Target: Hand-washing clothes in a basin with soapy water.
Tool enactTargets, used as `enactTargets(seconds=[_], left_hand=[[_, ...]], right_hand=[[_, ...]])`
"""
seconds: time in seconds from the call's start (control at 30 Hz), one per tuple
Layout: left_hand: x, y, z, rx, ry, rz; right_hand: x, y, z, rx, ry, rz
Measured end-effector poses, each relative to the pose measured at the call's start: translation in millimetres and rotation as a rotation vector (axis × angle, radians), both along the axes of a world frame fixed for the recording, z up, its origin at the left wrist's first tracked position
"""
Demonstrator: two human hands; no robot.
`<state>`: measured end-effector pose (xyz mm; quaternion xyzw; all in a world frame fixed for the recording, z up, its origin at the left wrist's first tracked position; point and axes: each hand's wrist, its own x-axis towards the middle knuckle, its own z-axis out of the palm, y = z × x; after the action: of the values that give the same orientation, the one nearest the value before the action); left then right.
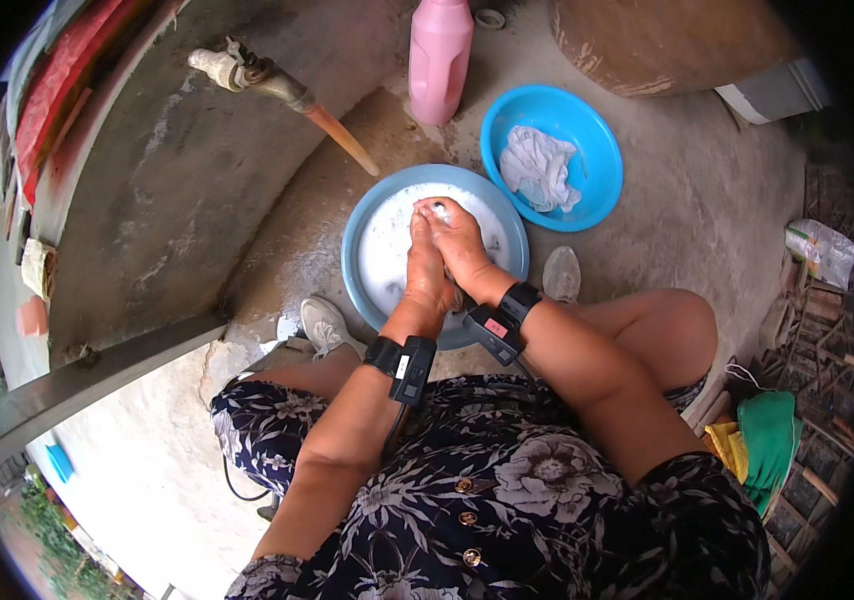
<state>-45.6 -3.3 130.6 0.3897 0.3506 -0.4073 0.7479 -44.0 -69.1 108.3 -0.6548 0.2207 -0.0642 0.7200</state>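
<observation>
A round blue-grey plastic basin (354, 225) full of white suds (389, 240) stands on the floor before me. My left hand (425, 262) and my right hand (463, 236) are pressed together over the suds, fingers curled inward. Something dark and wet shows just below the hands, between the wrists; whether the fingers grip it is hidden. To the upper right, a bright blue basin (599, 195) touches or nearly touches the first and holds a crumpled pale wet cloth (539, 166). A pink plastic bottle (439, 67) stands behind the basins.
A metal tap (254, 73) with an orange-brown hose (340, 137) points towards the sudsy basin from the left wall. A large brown rounded vessel (667, 45) stands at the upper right. Stacked tiles or bricks (832, 345) and a green cloth (768, 442) lie at the right.
</observation>
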Motion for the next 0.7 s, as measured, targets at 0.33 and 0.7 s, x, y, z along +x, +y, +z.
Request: enactTargets(seconds=[0.33, 0.7], left_hand=[[0.5, -14.7, 29.4, -0.089, -0.459, 0.099], [33.3, 27.8, 96.4, -0.377, -0.375, -0.066]], right_hand=[[19.5, -29.6, 50.0, -0.045, 0.174, 0.208], [8.7, -52.4, 149.5, -0.121, 0.028, 0.701]])
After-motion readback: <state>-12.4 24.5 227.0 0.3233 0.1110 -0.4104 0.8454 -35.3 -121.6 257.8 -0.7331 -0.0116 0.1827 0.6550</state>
